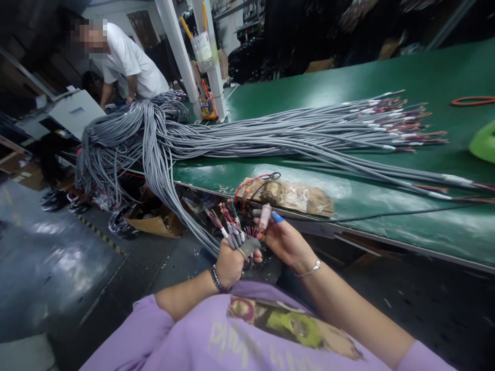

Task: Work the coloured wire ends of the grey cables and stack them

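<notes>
My left hand (pixel 231 262) is closed around a bundle of grey cables (pixel 236 238) in front of my body. Their stripped ends stick up as thin coloured wires (pixel 228 212), and a darker grey strip (pixel 249 248) lies across the bundle by my fingers. Close beside the wire ends, my right hand (pixel 286 241) has its palm partly turned toward me and its fingers apart. One of its fingertips has a blue cover (pixel 277 217), and another carries a pinkish-white wrap (pixel 265 217). I see nothing clearly held in it, though its lower fingers are partly hidden.
Many long grey cables (pixel 240 135) lie along the green table (pixel 386 226) and hang over its left end. A taped wooden board (pixel 309 200) sits at the near edge. A person in a white shirt (pixel 133 59) bends over the far end. Below stands an open carton (pixel 157 221).
</notes>
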{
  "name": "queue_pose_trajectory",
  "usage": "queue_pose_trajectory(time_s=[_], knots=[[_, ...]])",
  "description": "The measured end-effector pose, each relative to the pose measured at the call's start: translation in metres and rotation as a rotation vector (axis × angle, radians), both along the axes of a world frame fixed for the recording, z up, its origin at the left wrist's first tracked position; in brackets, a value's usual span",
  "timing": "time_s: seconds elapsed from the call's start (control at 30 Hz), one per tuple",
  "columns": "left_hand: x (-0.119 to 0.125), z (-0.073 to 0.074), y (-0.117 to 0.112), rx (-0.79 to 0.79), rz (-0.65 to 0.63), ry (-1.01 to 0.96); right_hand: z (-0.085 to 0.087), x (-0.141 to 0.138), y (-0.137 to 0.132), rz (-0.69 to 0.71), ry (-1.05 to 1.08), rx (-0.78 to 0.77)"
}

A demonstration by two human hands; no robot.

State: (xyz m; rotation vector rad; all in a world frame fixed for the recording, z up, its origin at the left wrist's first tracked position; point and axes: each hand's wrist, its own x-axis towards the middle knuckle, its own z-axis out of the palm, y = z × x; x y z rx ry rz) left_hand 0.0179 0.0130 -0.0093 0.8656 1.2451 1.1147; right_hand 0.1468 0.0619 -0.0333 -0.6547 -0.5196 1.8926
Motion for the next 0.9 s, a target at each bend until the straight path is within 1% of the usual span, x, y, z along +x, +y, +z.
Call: queue_pose_trajectory(time_s=[0.13, 0.2, 0.27, 0.37, 0.43, 0.7, 0.9], knots=[[0.002, 0.001, 0.004, -0.002, 0.016, -0.031, -0.001, 0.000, 0.000, -0.062, -0.049, 0.024], [0.004, 0.001, 0.006, -0.002, 0.030, -0.033, -0.002, -0.002, 0.001, -0.066, -0.038, 0.034], [0.006, 0.001, 0.008, 0.004, 0.037, -0.025, -0.003, -0.003, 0.001, 0.012, 0.000, 0.037], [0.009, 0.001, 0.010, 0.021, 0.041, -0.020, -0.002, -0.004, 0.003, 0.192, 0.041, 0.034], [0.010, 0.000, 0.011, 0.028, 0.042, -0.020, -0.001, -0.004, 0.004, 0.240, 0.053, 0.031], [0.013, 0.001, 0.013, -0.016, 0.047, -0.017, -0.001, -0.007, 0.005, 0.182, 0.089, -0.001], [0.011, -0.003, 0.012, -0.013, 0.037, 0.000, -0.006, -0.008, 0.008, -0.022, 0.076, -0.038]])
